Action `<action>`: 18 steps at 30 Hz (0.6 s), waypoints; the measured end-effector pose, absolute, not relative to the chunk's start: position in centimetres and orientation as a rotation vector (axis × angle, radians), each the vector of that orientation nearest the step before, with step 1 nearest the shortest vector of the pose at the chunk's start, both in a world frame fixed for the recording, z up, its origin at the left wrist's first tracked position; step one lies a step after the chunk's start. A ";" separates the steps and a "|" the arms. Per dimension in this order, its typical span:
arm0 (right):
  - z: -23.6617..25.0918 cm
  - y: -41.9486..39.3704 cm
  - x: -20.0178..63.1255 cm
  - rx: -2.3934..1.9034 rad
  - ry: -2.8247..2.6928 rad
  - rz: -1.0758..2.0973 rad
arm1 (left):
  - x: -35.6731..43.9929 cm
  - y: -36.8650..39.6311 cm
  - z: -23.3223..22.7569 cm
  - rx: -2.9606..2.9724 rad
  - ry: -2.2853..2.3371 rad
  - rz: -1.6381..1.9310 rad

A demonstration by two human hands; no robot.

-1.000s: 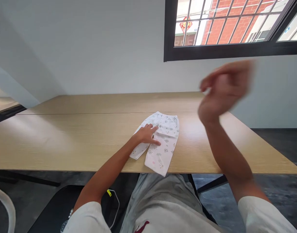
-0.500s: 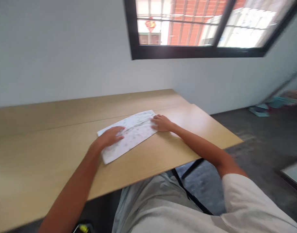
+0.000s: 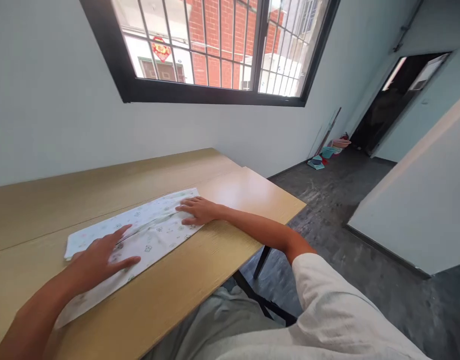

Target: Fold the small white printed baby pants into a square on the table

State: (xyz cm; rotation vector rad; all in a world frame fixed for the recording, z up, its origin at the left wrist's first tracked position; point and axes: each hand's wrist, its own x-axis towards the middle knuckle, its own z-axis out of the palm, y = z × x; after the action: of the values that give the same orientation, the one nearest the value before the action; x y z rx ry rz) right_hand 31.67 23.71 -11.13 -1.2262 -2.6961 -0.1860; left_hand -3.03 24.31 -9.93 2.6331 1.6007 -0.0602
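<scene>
1. Fingers of the left hand (image 3: 96, 260), head view: the thumb stands well apart from the index finger, with the white printed garment (image 3: 158, 237) lying flat beneath. The other fingers are partly hidden behind the hand, so their spacing is hard to tell. Nothing appears pinched.
2. Fingers of the right hand (image 3: 201, 210), same view: stretched out and slightly apart, resting on the garment's far right end, clamped on nothing.
3. The garment lies lengthwise on the wooden counter (image 3: 199, 270), between and under the 2 hands. A crease or gap runs along its middle, dividing it into 2 long strips. Part of its near left end is covered by the left hand and forearm.
4. Step in hand, as a judgement: spreading and smoothing the cloth, with 1 hand toward each end.
5. The next move seems to call for light, even pressure, 1 hand steadying its end while the other flattens the middle crease without dragging the cloth askew.
6. Beyond the counter are a barred window (image 3: 218, 97) and, on the floor, some basins (image 3: 329, 151).
</scene>
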 end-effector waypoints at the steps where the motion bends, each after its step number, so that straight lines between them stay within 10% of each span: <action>1: -11.0 23.6 31.7 -1.234 -2.707 -0.177 | -2.9 23.9 -9.3 2.585 1.574 -0.029; 18: -11.3 24.2 34.0 -1.136 -2.761 -0.009 | -4.1 21.3 -6.1 2.423 1.474 -0.057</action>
State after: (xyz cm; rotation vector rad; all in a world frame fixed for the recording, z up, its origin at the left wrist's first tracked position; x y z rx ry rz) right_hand 34.03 24.21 -11.34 -1.1360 -2.7606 -0.0086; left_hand -4.07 21.30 -6.13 2.4230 1.4741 -0.0570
